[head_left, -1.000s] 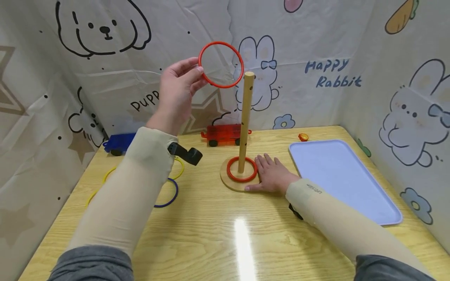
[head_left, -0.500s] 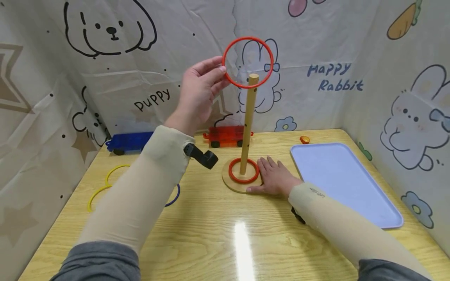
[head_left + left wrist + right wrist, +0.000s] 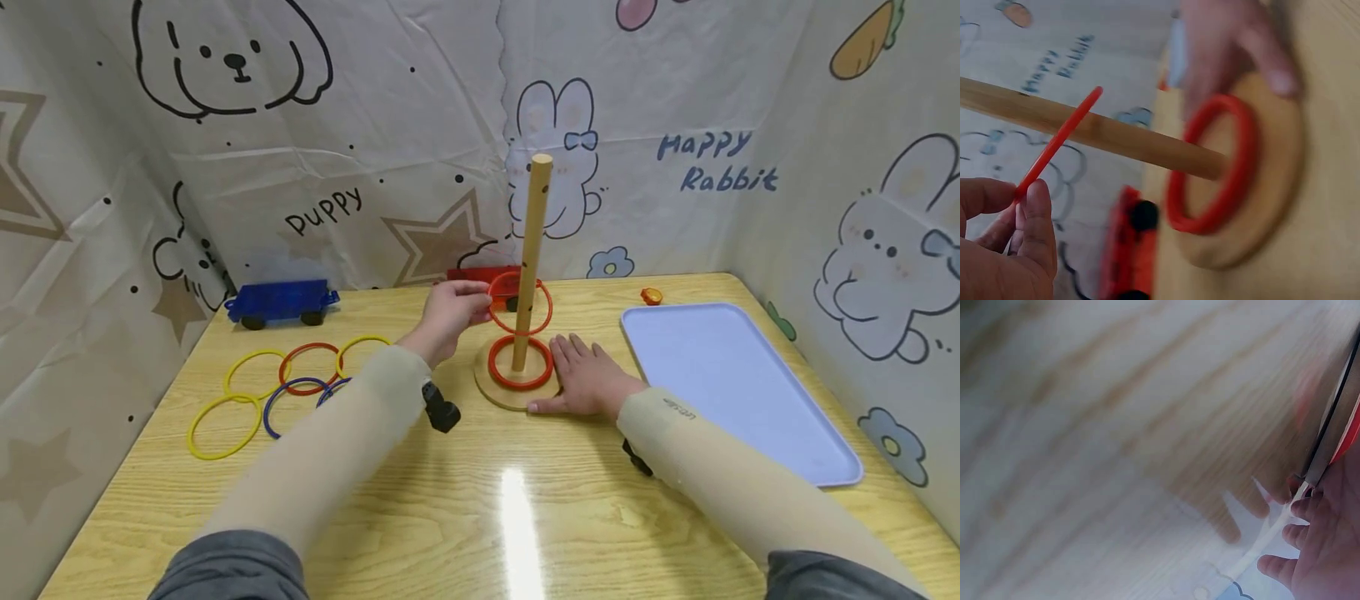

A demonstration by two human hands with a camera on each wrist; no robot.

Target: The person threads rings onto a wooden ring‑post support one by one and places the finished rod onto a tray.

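Observation:
A wooden pole (image 3: 533, 225) stands upright on a round base (image 3: 504, 399), with one red ring (image 3: 519, 387) lying around its foot. My left hand (image 3: 447, 318) pinches a second red ring (image 3: 1054, 147) between thumb and fingers. This ring encircles the pole in its lower half, tilted, above the ring on the base. My right hand (image 3: 585, 378) rests on the right edge of the base with its fingers extended. The right wrist view shows mostly tabletop, with part of the right hand (image 3: 1335, 550) at the right edge.
Left on the table lie several rings: yellow ones (image 3: 189, 429), a red one (image 3: 310, 345) and blue ones (image 3: 267, 408), partly behind the left arm. A blue toy wagon (image 3: 281, 302) and a red one (image 3: 480, 273) stand at the back. A lavender tray (image 3: 705, 367) lies right.
My left hand has moved right and then down, bringing the red ring from beside the pole's top to around its lower part. My right hand has stayed on the base.

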